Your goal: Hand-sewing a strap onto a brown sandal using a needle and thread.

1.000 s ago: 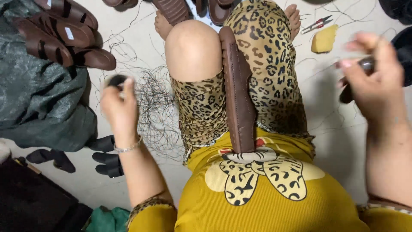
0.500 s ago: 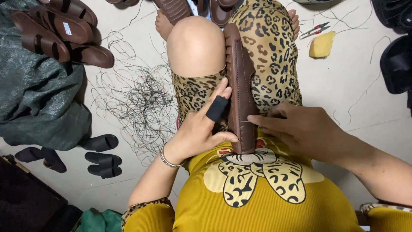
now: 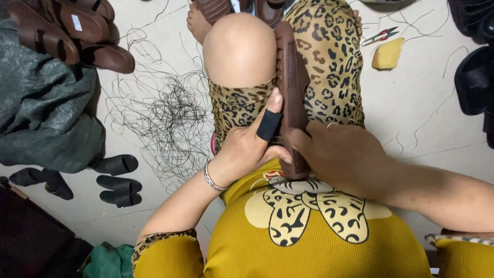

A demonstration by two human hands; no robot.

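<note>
1. The pale floor (image 3: pixel 427 103) carries everything around the seated person, who wears a yellow top and leopard-print trousers, knees drawn up in the middle of the head view.
2. A grey-green cloth bundle (image 3: pixel 43 123) lies heaped on the floor at the left edge.
3. A pile of brown sandals (image 3: pixel 67 31) sits at the upper left, partly resting on that bundle.
4. A loose tangle of dark thread (image 3: pixel 170 118) spreads over the floor between the bundle and the person's left leg.
5. The brown sandal sole (image 3: pixel 292 92) stands on edge between the two thighs, running from the knees down to the lap, with a ribbed rim showing near its top.
6. The right hand (image 3: pixel 339 154) lies over the lower end of the sole, fingers curled on it; its grip is clamped on the sole, and a ring shows on one finger.
7. The left hand (image 3: pixel 252 146) presses against the sole's left face from the other side, grip closed around the sole's lower part, a bracelet at the wrist.
8. Several black strap pieces (image 3: pixel 116 175) lie scattered on the floor at the lower left, near the bundle.
9. A yellow block (image 3: pixel 387 54) lies on the floor at the upper right.
10. A black finger sleeve (image 3: pixel 268 125) covers the middle of one left finger, which points up along the sole.
11. Small thread snips (image 3: pixel 380 36) lie just above the yellow block.
</note>
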